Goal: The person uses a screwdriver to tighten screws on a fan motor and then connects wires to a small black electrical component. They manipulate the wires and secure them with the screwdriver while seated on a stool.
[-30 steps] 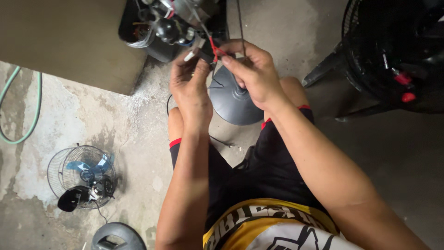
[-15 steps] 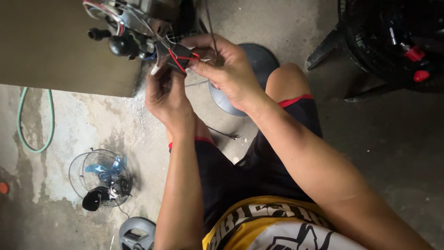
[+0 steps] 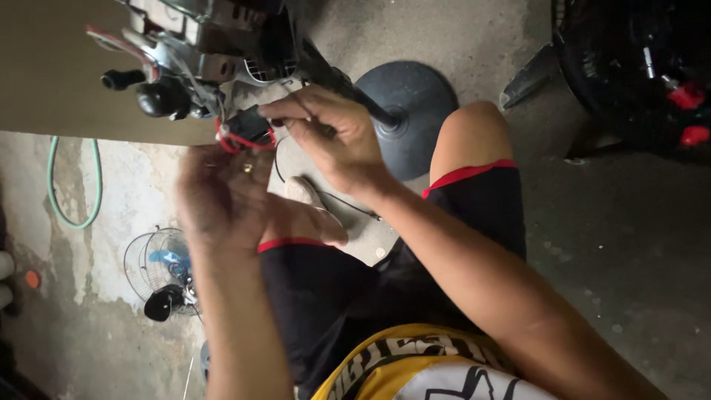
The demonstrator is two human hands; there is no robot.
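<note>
- Fingers of the right hand (image 3: 333, 141) were pinched on a small black part (image 3: 252, 124) with red wires (image 3: 241, 141) looped around it — thumb and forefinger closed on its right end, the other fingers curled under.
- Left hand (image 3: 218, 196) was blurred; its fingers stood half open just below the black part, and I could not tell if they touched the wires or only waited under them.
- The black part lay to the left of the right fingertips and above the left palm, so between the two hands, and the right hand was the nearer one because it already gripped it.
- Its long side ran about left to right in the head view, and the red wires led up and left into the fan motor (image 3: 215, 44), which hung just above the hands with its grey metal and a dark knob (image 3: 159, 96).
- From the motor a dark pole went down to the right behind the right hand to the round dark base (image 3: 415, 111) on the floor, near the person's knee (image 3: 466, 133).
- Counted — one black part, one bundle of red wires (how many strands, too small to say), one motor, one round base.
- Further away I saw one small fan with a wire cage (image 3: 159, 270) lying on the concrete floor (image 3: 629, 244), well apart from the hands, and one green hose (image 3: 70, 185) along the left side.
</note>
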